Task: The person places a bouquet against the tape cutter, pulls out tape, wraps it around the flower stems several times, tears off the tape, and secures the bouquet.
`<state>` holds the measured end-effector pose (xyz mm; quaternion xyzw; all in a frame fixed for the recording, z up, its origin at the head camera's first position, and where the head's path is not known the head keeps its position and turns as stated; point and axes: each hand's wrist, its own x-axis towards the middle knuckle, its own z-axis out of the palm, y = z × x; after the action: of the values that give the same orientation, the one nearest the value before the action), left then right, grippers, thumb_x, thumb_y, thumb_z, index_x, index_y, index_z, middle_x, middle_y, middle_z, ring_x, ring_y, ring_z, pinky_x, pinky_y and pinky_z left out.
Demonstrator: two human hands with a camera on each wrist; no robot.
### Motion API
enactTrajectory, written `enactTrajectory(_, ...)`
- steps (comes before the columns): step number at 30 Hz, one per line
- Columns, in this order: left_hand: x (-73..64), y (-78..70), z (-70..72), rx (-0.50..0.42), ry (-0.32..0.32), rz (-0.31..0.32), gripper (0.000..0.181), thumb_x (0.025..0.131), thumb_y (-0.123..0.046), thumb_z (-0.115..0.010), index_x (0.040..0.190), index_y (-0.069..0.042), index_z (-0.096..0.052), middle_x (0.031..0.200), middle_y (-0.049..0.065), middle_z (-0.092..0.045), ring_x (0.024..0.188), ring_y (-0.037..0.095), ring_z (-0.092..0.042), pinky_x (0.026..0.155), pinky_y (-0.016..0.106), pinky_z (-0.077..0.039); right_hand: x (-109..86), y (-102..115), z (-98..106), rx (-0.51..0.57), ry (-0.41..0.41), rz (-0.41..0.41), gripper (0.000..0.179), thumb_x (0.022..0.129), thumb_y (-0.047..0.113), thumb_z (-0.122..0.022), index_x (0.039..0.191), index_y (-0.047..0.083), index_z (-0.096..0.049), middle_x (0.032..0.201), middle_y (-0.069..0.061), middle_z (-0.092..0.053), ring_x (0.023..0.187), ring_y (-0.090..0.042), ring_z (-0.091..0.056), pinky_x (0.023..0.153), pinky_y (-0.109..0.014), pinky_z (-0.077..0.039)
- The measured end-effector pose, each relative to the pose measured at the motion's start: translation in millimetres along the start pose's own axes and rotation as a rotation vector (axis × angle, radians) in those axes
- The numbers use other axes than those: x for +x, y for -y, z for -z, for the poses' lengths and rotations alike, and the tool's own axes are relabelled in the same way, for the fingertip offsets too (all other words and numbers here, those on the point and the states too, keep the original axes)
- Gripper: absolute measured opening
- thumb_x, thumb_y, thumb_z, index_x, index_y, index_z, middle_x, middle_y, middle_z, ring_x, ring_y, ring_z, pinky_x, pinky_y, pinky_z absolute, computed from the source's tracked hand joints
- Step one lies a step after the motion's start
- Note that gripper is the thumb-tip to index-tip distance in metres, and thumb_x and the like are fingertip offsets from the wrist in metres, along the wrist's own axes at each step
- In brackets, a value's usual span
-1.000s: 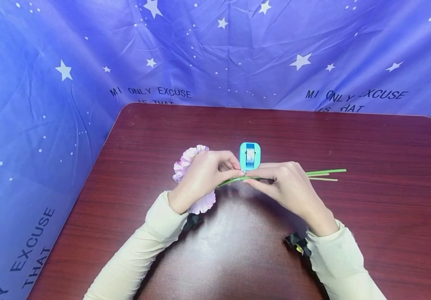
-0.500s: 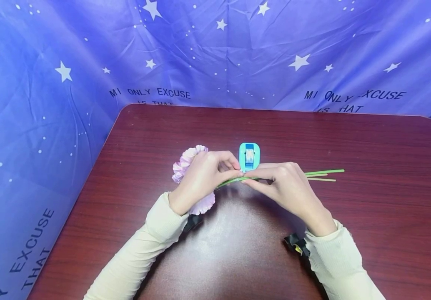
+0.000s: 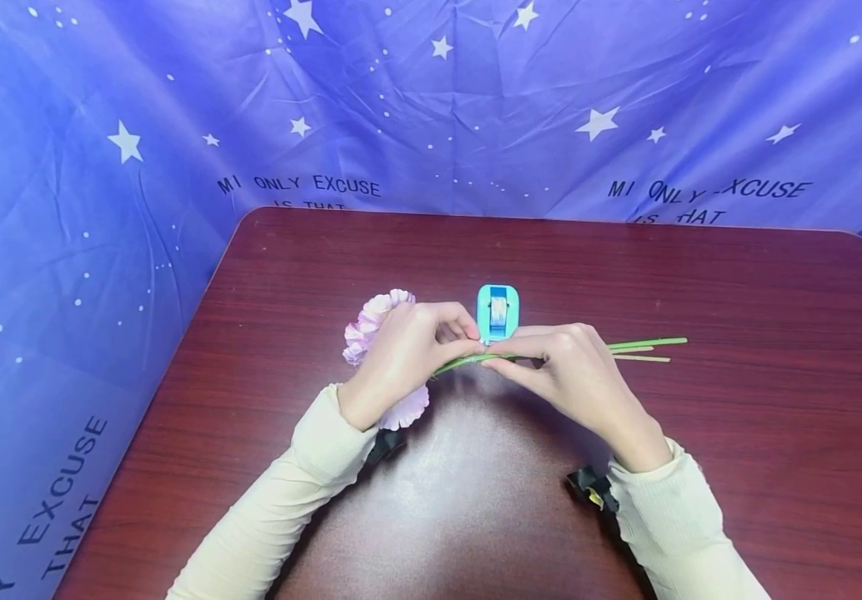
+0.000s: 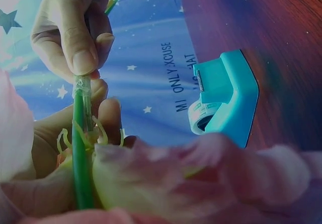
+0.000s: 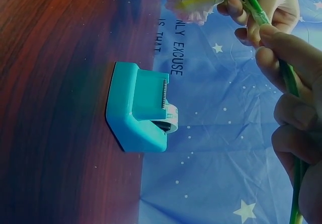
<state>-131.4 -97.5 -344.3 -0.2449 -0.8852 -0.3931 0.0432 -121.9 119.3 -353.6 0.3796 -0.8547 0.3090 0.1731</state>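
Observation:
My left hand [image 3: 416, 342] holds the green flower stems [image 4: 80, 153] just below the pink blooms [image 3: 371, 325]. Close beside it, my right hand [image 3: 581, 367] pinches the same stems between thumb and forefinger. A band of clear tape [image 4: 82, 85] sits around the stems where the fingertips meet. Past the right hand, the cut stem ends [image 3: 649, 348] stick out to the right. In the right wrist view, one stem runs along the palm under curled fingers [image 5: 292, 110]. Part of the blooms is hidden behind the left hand.
Just beyond the hands stands a turquoise tape dispenser [image 3: 498, 312] with a roll of tape [image 5: 172, 119] and a toothed cutter. The dark red wooden table [image 3: 761, 292] meets a blue star-patterned cloth [image 3: 438, 100] at its back and left edges.
Both hands keep their hold on the stems with hardly any movement. The whole head view has shifted by a few pixels.

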Motion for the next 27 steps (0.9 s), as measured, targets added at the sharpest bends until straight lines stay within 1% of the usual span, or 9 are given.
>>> enactTrajectory(5,0.2,0.5,-1.8,0.033,-0.022,-0.032,0.016,0.079,-0.025,-0.084,0.085,-0.017,-0.071,0.079,-0.008,-0.074,0.069,-0.002,-0.067,0.067,0.017,-0.05,0.2,0.0,-0.8,0.0,-0.002,-0.008,0.02,0.077,0.017,-0.084,0.097,0.018,-0.081,0.091,0.006,-0.077,0.055,0.005,-0.048,0.055,-0.016,-0.042)
enactTrajectory(10,-0.4,0.9,-2.5,0.038,-0.058,-0.105,0.022,0.082,-0.021,-0.081,0.099,-0.014,-0.068,0.083,-0.008,-0.075,0.077,0.002,-0.069,0.072,0.022,-0.052,0.2,-0.5,-0.4,0.019,0.005,-0.043,0.021,0.077,0.016,-0.084,0.098,0.018,-0.081,0.092,0.007,-0.077,0.054,0.004,-0.046,0.053,-0.013,-0.038)
enactTrajectory(14,-0.5,0.3,-1.5,0.027,-0.119,-0.165,0.028,0.084,-0.015,-0.08,0.108,-0.01,-0.066,0.088,-0.005,-0.074,0.081,0.005,-0.069,0.077,0.021,-0.053,0.1,-2.4,0.9,0.016,0.013,-0.067,0.018,0.078,0.017,-0.084,0.096,0.018,-0.081,0.09,0.008,-0.077,0.057,0.004,-0.049,0.055,-0.014,-0.039)
enactTrajectory(17,-1.1,-1.1,0.8,0.049,-0.174,-0.217,0.027,0.084,-0.014,-0.079,0.109,-0.01,-0.067,0.092,-0.003,-0.073,0.084,0.006,-0.069,0.079,0.02,-0.053,0.1,-3.1,2.0,0.014,0.017,-0.073,0.015,0.079,0.017,-0.083,0.094,0.019,-0.081,0.089,0.009,-0.077,0.06,0.004,-0.053,0.057,-0.016,-0.041)
enactTrajectory(19,-1.8,-3.0,3.0,0.081,-0.19,-0.263,0.024,0.085,-0.014,-0.079,0.106,-0.01,-0.068,0.093,-0.002,-0.072,0.085,0.007,-0.069,0.079,0.02,-0.053,0.0,-3.3,2.8,0.016,0.017,-0.077,0.015,0.079,0.017,-0.083,0.094,0.02,-0.081,0.088,0.01,-0.077,0.059,0.004,-0.053,0.058,-0.016,-0.041)
enactTrajectory(21,-2.8,-4.5,4.5,0.132,-0.181,-0.313,0.02,0.086,-0.016,-0.078,0.103,-0.011,-0.068,0.092,-0.003,-0.072,0.085,0.006,-0.069,0.078,0.02,-0.053,-0.1,-3.4,3.6,0.02,0.016,-0.082,0.015,0.079,0.017,-0.083,0.094,0.02,-0.081,0.088,0.01,-0.076,0.058,0.003,-0.05,0.057,-0.014,-0.039)
enactTrajectory(23,-3.3,-6.1,5.1,0.187,-0.152,-0.359,0.019,0.086,-0.02,-0.078,0.1,-0.012,-0.068,0.09,-0.004,-0.072,0.083,0.006,-0.069,0.075,0.02,-0.053,-0.3,-3.4,4.4,0.019,0.015,-0.087,0.014,0.08,0.018,-0.082,0.094,0.02,-0.081,0.084,0.011,-0.075,0.057,0.003,-0.048,0.057,-0.014,-0.038)
enactTrajectory(24,-3.9,-7.0,5.3,0.219,-0.136,-0.379,0.019,0.086,-0.022,-0.079,0.099,-0.013,-0.068,0.089,-0.005,-0.072,0.082,0.006,-0.069,0.079,0.023,-0.054,-0.5,-3.5,4.8,0.019,0.015,-0.09,0.014,0.08,0.017,-0.082,0.094,0.02,-0.081,0.083,0.012,-0.074,0.056,0.002,-0.046,0.057,-0.013,-0.037)
enactTrajectory(27,-5.1,-8.1,5.6,0.285,-0.092,-0.401,0.023,0.083,-0.026,-0.081,0.1,-0.015,-0.069,0.086,-0.006,-0.072,0.078,0.005,-0.068,0.075,0.024,-0.054,0.0,-3.3,5.3,0.013,0.016,-0.096,0.014,0.08,0.018,-0.082,0.094,0.02,-0.081,0.081,0.013,-0.073,0.056,0.001,-0.045,0.057,-0.013,-0.037)
